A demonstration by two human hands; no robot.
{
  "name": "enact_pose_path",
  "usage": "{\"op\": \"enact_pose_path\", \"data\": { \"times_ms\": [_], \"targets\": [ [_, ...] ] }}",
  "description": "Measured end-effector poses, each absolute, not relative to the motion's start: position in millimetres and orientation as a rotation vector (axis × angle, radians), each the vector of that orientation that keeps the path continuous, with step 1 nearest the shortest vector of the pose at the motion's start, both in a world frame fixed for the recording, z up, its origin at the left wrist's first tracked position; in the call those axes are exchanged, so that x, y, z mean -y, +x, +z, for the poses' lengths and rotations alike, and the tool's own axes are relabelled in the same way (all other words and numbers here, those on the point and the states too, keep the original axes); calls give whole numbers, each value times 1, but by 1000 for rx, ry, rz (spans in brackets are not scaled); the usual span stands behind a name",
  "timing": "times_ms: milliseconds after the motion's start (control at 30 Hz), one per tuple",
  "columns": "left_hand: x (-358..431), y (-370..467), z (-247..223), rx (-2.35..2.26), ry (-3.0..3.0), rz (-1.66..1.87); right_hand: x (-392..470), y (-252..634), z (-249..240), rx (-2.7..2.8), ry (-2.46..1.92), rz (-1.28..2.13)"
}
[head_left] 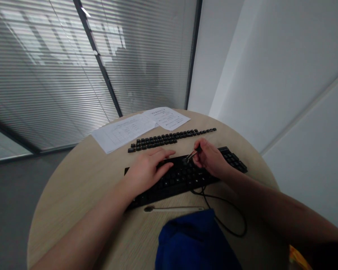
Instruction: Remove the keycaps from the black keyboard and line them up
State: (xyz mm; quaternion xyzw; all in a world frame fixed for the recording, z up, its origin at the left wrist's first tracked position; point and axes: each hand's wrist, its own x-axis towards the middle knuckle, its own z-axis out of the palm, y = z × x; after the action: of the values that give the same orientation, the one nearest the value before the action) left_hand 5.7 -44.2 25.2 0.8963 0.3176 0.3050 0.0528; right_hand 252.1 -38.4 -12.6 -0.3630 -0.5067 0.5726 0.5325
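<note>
A black keyboard (pixel 171 187) lies across the table, with many keycaps off its upper part. My right hand (pixel 210 155) is closed around the dark handle of a wire keycap puller (pixel 192 154). The puller's metal prongs reach down to the keyboard's upper middle, where a dark keycap seems to sit at their tips. My left hand (pixel 149 167) rests over the keyboard's left part, fingers stretched and thumb apart, holding nothing. Behind the keyboard, loose black keycaps (pixel 157 140) stand in rows.
Printed sheets (pixel 129 129) lie at the round table's (pixel 64 198) far side. In front of the keyboard are a thin brush-like tool (pixel 174 209) and a blue cloth (pixel 191 240). The keyboard's cable (pixel 236 210) loops at right. Blinds and a wall stand behind.
</note>
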Motion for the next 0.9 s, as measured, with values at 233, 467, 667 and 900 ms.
{"op": "enact_pose_path", "data": {
  "times_ms": [233, 467, 667, 900],
  "targets": [
    [58, 17, 31, -800, 2684, 1010, 47, 242, -2, 1110, -861, 1531],
    [57, 17, 27, -737, 2836, 939, 49, 241, -8, 1225, -871, 1509],
    [61, 20, 29, -654, 2918, 860, 53, 239, -8, 1325, -883, 1494],
    [65, 22, 29, -654, 2909, 837, 52, 240, -8, 1330, -883, 1512]
  ]
}}
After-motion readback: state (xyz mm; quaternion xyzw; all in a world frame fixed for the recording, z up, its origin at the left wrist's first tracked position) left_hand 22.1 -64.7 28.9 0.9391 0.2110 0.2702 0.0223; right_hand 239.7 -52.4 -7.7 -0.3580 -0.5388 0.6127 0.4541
